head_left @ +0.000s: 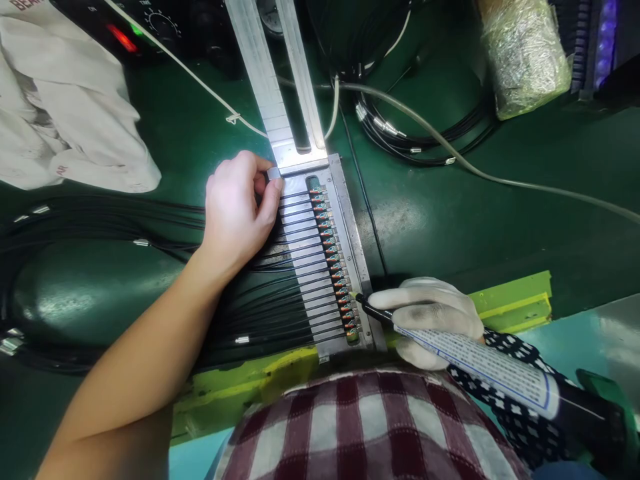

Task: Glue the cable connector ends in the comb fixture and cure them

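Note:
A long metal fixture [350, 227] lies on the bench, with a row of black cables [295, 250] laid across it. Their stripped, coloured wire ends [331, 250] sit at small connectors in its slot. My bare left hand [240, 207] pinches the fixture's upper left edge between thumb and fingers, just above the cables. In a white glove, my right hand [435, 317] grips a black pen [480, 360] with a printed white label. The pen's yellowish tip reaches the lower part of the connector row; whether it touches cannot be told.
Coiled black cables spread left [100, 207] and at the back right [420, 150]. A slotted metal bar [295, 150] meets the fixture's top. White cloth [70, 113], a black control box [165, 30], a film-wrapped bundle [530, 60] and a grey cord [480, 170] lie around.

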Available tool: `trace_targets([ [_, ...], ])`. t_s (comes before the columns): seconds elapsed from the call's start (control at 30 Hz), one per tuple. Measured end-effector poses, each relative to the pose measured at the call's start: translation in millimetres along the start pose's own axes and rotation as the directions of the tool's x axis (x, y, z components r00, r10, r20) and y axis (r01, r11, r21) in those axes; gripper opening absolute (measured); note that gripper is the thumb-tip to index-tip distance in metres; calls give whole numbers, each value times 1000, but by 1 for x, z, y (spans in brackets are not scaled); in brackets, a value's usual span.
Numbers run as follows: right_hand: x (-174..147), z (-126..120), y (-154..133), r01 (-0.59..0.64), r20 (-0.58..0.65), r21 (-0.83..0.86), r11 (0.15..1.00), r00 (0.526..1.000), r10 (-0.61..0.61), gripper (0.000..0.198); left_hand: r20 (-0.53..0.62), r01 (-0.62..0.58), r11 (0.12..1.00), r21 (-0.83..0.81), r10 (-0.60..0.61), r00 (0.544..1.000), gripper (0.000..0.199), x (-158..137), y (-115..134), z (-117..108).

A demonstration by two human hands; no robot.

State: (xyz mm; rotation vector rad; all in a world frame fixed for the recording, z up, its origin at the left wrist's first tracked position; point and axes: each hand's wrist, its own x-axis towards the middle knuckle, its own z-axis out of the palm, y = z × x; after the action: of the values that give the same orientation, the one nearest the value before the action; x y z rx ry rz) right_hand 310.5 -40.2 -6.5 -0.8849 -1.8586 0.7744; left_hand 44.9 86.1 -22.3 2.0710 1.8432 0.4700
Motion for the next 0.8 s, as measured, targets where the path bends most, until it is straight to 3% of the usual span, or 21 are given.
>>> trace_targets([
  [0.37,1,0,0,-12,1,15,1000,1000,12,12,-20,-8,1000,-29,7,1000,13,-1,-2,3],
  [0.8,-5,0,0,-18,-20,26,1000,1000,19,10,-83,-132,989,58,137,987,16,2,-8,8],
])
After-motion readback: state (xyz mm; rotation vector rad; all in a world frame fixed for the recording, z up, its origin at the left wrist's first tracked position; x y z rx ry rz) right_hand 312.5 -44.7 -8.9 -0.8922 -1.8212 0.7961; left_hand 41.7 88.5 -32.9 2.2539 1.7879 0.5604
